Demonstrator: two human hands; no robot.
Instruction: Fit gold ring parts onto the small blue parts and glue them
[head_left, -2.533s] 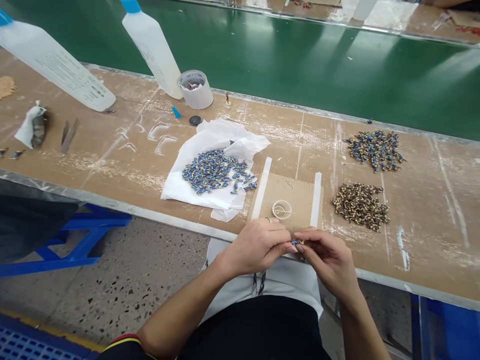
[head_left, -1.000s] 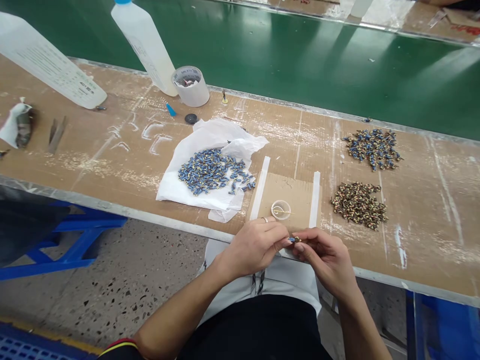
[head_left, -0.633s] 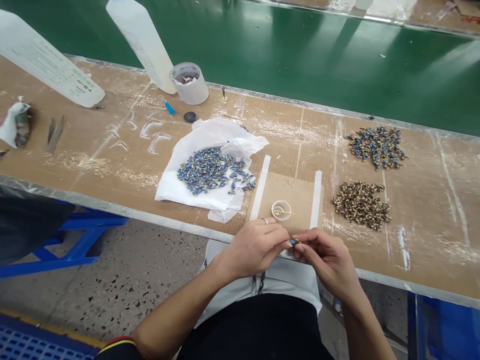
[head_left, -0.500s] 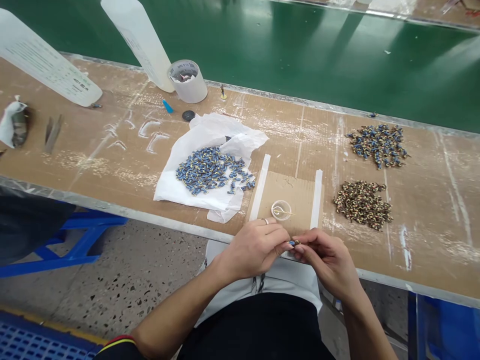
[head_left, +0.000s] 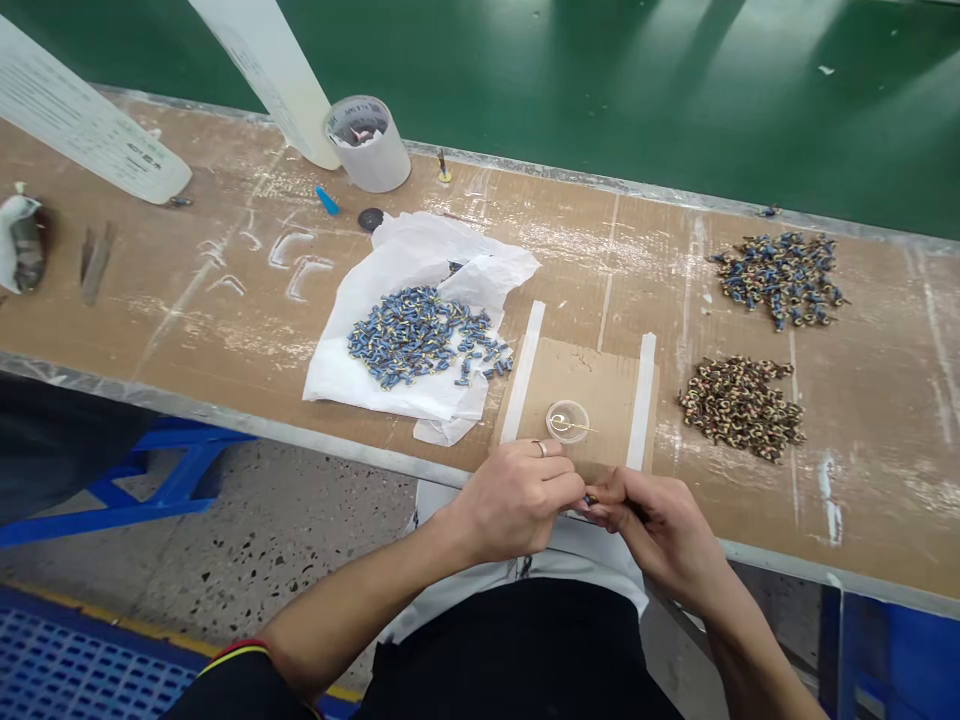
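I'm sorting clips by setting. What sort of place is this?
Probably a factory assembly line: a green conveyor belt runs behind the workbench, heaps of small parts lie on it, and the left hand and right hand pinch one part.

Looked down on a long workbench (head_left: pixel 877 470) faced with brown cardboard, scuffed and streaked white with dried smears. Found a metal strip (head_left: pixel 225 418) capping its near edge, and another along the far edge. Beyond that, met a green conveyor belt (head_left: pixel 600 100) running the full width, glossy, with pale bands of overhead light (head_left: pixel 712 45) mirrored across it. Under the bench, saw a speckled grey terrazzo floor (head_left: pixel 262 540) and a blue metal frame (head_left: pixel 172 470) standing on it at the left. Noticed a yellow line (head_left: pixel 97 625) bordering a blue grid mat (head_left: pixel 60 680) in the lower left corner, and a blue panel (head_left: pixel 900 650) below the bench at the right.
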